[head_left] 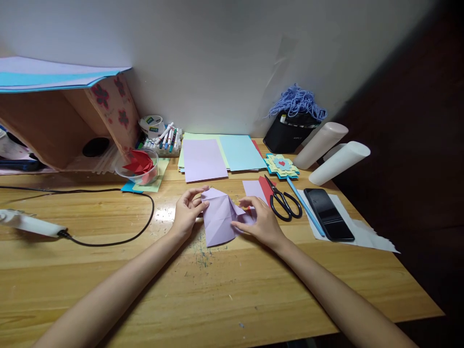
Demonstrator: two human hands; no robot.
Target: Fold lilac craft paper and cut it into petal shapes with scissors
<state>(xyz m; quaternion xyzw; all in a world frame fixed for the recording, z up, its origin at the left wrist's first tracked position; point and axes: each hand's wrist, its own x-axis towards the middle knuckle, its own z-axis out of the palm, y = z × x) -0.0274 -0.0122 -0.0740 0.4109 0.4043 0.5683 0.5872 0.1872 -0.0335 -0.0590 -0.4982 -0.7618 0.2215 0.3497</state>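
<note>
A partly folded lilac paper [219, 217] lies on the wooden table [108, 270] in front of me. My left hand [188, 212] pinches its upper left edge with thumb and fingers closed on the sheet. My right hand [259, 222] presses and grips the paper's right flap, fingers curled on it. Both hands hold the same sheet against the table.
Stacked coloured sheets [217, 154] lie behind the paper. Black scissors [284, 200], a blue pencil [304, 205] and a black phone [328, 212] sit to the right. A glue gun [29, 222] with a black cord [119, 237] is at left, next to a bowl with a red paper shape [139, 164].
</note>
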